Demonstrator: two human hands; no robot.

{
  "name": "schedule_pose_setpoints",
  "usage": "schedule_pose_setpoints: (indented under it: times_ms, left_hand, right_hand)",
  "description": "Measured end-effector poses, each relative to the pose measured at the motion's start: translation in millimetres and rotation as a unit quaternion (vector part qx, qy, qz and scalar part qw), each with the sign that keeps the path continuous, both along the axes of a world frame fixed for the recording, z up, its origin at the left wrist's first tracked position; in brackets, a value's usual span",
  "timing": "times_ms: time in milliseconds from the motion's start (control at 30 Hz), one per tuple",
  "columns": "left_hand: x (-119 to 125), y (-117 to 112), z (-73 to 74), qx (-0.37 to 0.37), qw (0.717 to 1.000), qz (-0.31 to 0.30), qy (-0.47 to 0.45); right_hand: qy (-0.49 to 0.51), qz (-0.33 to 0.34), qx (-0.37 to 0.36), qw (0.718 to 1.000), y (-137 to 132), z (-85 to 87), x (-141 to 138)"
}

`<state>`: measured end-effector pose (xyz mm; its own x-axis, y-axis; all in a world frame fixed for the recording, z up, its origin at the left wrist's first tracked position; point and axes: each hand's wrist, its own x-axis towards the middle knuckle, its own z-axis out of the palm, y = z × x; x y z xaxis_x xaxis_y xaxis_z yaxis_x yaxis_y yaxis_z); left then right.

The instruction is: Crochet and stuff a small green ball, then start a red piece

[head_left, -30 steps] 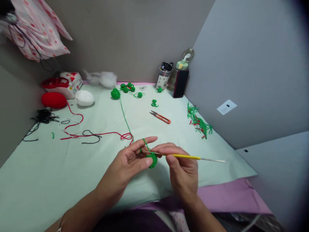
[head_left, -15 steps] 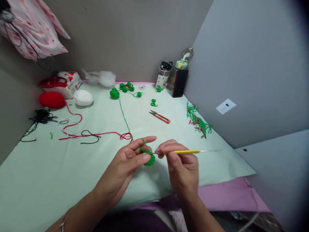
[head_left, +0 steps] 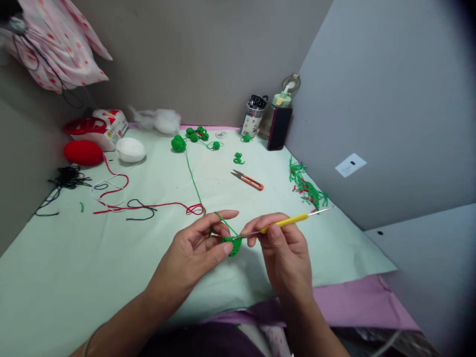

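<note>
Between the thumb and fingers of my left hand (head_left: 199, 248) is a small green crochet piece (head_left: 234, 247). Green yarn (head_left: 192, 174) runs from a green yarn ball (head_left: 178, 144) to my left hand and passes over its raised index finger down to the piece. My right hand (head_left: 288, 250) grips a crochet hook (head_left: 286, 222) by its yellow handle, pen-like. The hook's metal tip meets the top edge of the green piece, while its other thin metal end points up to the right.
Thread snips (head_left: 248, 180) lie beyond my hands. Green and red yarn scraps (head_left: 308, 186) are along the right wall. Red yarn (head_left: 83, 152), white yarn (head_left: 130, 149) and black yarn (head_left: 70, 177) sit at left. A phone (head_left: 280, 129) leans against a bottle at the back.
The hook has tilted, its handle end rising and its tip shifting slightly right on the crochet piece. The view has shifted a little. Both hands keep their hold.
</note>
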<state>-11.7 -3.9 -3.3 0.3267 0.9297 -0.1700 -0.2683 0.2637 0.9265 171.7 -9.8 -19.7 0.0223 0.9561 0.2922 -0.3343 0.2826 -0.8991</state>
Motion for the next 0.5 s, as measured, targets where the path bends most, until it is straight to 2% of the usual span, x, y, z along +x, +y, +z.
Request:
schedule_pose_setpoints:
  times_ms: [100, 200, 300, 367, 500]
  left_hand:
    - [2, -1, 1.3, 0.013, 1.000, 0.010, 0.007]
    - [3, -2, 4.5, 0.023, 0.998, 0.023, 0.045]
    - [4, -3, 6.7, 0.058, 0.992, 0.046, 0.106]
    - [5, -4, 6.4, 0.106, 0.980, 0.081, 0.149]
    - [8, -5, 5.2, 0.205, 0.945, 0.139, 0.216]
  right_hand:
    - [-0.031, 0.004, 0.023, 0.999, -2, -1.2, 2]
    - [-0.081, -0.021, 0.068, 0.994, -6, -0.6, 3]
    - [-0.164, -0.052, 0.135, 0.976, -11, 3.4, 3]
    - [-0.245, -0.065, 0.200, 0.947, -14, 6.7, 4]
    - [-0.402, -0.105, 0.299, 0.859, -18, 8.8, 5]
